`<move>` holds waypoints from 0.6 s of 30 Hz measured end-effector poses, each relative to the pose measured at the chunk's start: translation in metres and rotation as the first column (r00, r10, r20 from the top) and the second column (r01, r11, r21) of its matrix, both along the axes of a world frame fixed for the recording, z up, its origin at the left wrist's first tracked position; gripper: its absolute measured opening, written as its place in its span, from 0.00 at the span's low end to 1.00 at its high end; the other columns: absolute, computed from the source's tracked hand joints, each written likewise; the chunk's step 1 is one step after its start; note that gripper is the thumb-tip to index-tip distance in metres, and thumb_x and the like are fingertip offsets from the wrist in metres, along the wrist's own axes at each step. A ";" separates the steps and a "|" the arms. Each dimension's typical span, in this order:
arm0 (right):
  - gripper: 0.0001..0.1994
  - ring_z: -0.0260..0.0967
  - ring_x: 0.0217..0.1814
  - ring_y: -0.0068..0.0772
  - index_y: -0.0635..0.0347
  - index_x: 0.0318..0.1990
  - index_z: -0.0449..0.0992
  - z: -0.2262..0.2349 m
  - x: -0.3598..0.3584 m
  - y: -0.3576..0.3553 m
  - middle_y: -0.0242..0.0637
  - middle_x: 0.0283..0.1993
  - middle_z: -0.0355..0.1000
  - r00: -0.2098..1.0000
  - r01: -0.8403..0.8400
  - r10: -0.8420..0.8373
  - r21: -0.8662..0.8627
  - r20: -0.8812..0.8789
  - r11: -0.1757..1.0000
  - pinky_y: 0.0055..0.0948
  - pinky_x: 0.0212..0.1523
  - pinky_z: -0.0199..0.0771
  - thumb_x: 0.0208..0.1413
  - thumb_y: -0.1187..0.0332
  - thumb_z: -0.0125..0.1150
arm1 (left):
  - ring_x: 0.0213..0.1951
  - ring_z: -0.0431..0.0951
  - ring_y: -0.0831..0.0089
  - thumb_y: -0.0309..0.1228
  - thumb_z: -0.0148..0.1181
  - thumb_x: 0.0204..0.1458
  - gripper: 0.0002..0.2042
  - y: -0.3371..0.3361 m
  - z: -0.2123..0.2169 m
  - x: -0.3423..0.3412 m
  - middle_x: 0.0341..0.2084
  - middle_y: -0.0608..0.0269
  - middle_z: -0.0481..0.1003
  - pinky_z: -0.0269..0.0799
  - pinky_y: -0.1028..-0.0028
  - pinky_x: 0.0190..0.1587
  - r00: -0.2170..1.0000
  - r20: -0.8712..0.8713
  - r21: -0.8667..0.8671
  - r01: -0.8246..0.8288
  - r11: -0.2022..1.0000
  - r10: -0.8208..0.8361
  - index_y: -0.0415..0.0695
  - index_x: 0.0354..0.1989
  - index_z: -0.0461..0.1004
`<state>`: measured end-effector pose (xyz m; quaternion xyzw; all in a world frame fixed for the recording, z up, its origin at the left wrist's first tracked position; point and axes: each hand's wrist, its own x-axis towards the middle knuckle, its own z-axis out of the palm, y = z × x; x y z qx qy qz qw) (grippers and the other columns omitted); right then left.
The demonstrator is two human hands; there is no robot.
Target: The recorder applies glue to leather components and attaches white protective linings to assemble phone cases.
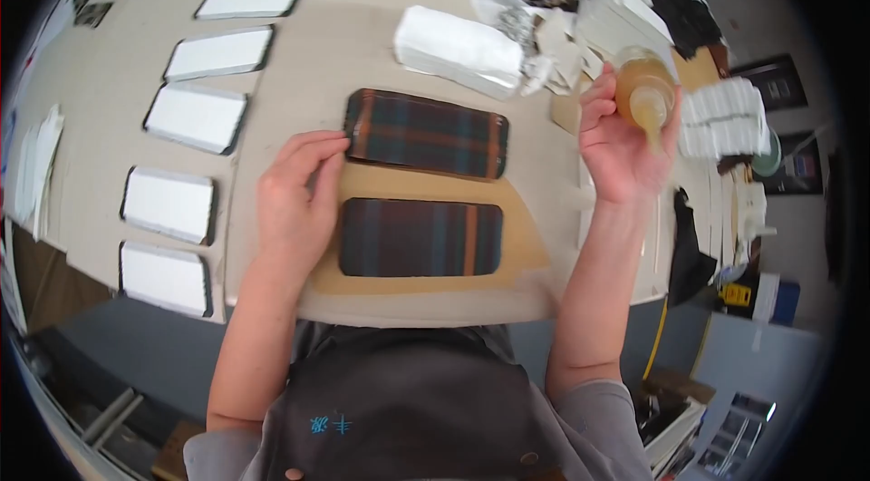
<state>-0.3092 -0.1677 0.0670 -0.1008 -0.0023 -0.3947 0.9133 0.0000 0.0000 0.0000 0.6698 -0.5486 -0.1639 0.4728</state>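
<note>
Beige surface (313,46) fills frame ctr, white panels (219,55) down left, grey-blue floor (145,349) lower left. R hand (625,155) grips amber bottle (642,87), upper rt; L hand (294,195) at left end of plaid panel (430,134), ctr, can't tell if pinching.

I count: plaid panels (430,135), two, right of left hand (294,191); white panels (197,116), six, left of it; bottle (642,87), one, in right hand (627,155).
</note>
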 end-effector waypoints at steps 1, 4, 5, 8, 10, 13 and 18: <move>0.36 0.67 0.64 0.47 0.62 0.66 0.64 0.020 0.023 0.012 0.45 0.63 0.68 0.917 0.276 -0.311 -0.166 -0.251 0.947 0.41 0.64 0.70 0.55 0.53 0.71 | 0.46 0.81 0.58 0.18 0.58 0.57 0.08 -0.001 0.001 -0.007 0.44 0.53 0.81 0.75 0.68 0.50 1.000 -0.026 -0.041 0.002 0.999 -0.003 0.37 0.42 0.81; 0.29 0.74 0.55 0.38 0.64 0.61 0.69 0.018 0.086 0.030 0.41 0.55 0.74 0.557 0.377 -0.716 -0.639 -0.421 0.670 0.36 0.59 0.74 0.56 0.63 0.72 | 0.42 0.82 0.55 0.17 0.59 0.55 0.07 -0.006 0.002 0.005 0.42 0.52 0.80 0.77 0.66 0.46 0.998 -0.047 -0.081 0.026 0.996 -0.030 0.36 0.40 0.80; 0.24 0.77 0.49 0.32 0.62 0.57 0.72 0.016 0.102 0.037 0.39 0.51 0.76 0.425 0.201 -0.813 -0.834 -0.398 0.514 0.35 0.56 0.75 0.55 0.67 0.73 | 0.42 0.82 0.54 0.17 0.59 0.55 0.07 -0.003 0.002 0.005 0.42 0.52 0.80 0.77 0.66 0.45 0.997 -0.072 -0.074 0.033 0.997 -0.038 0.36 0.40 0.80; 0.27 0.76 0.49 0.28 0.65 0.56 0.70 0.015 0.141 0.050 0.37 0.49 0.76 0.445 0.097 -0.791 -0.855 -0.420 0.510 0.31 0.53 0.77 0.50 0.72 0.77 | 0.44 0.82 0.61 0.18 0.58 0.57 0.08 0.002 0.000 0.007 0.43 0.54 0.81 0.76 0.71 0.47 0.997 -0.077 -0.038 0.020 0.999 -0.023 0.36 0.43 0.80; 0.30 0.77 0.48 0.27 0.66 0.55 0.69 0.012 0.153 0.049 0.38 0.48 0.76 0.440 0.045 -0.782 -0.860 -0.440 0.509 0.28 0.50 0.79 0.47 0.74 0.79 | 0.44 0.82 0.61 0.18 0.58 0.57 0.08 0.001 -0.001 0.007 0.43 0.54 0.81 0.76 0.71 0.47 0.997 -0.080 -0.040 0.021 0.999 -0.024 0.36 0.43 0.80; 0.30 0.77 0.49 0.28 0.66 0.55 0.69 0.005 0.162 0.049 0.38 0.48 0.76 0.427 0.003 -0.804 -0.888 -0.415 0.460 0.28 0.50 0.79 0.46 0.73 0.80 | 0.42 0.82 0.61 0.18 0.58 0.57 0.08 0.000 0.001 0.007 0.42 0.54 0.80 0.76 0.70 0.45 0.996 -0.087 -0.056 0.027 0.998 -0.032 0.36 0.42 0.80; 0.31 0.77 0.49 0.28 0.65 0.55 0.69 0.011 0.156 0.051 0.38 0.48 0.76 0.365 -0.026 -0.825 -0.891 -0.431 0.454 0.29 0.50 0.79 0.45 0.73 0.81 | 0.41 0.82 0.61 0.18 0.58 0.57 0.07 -0.001 -0.003 0.008 0.42 0.53 0.80 0.76 0.70 0.43 0.995 -0.087 -0.069 0.038 0.997 -0.044 0.36 0.42 0.80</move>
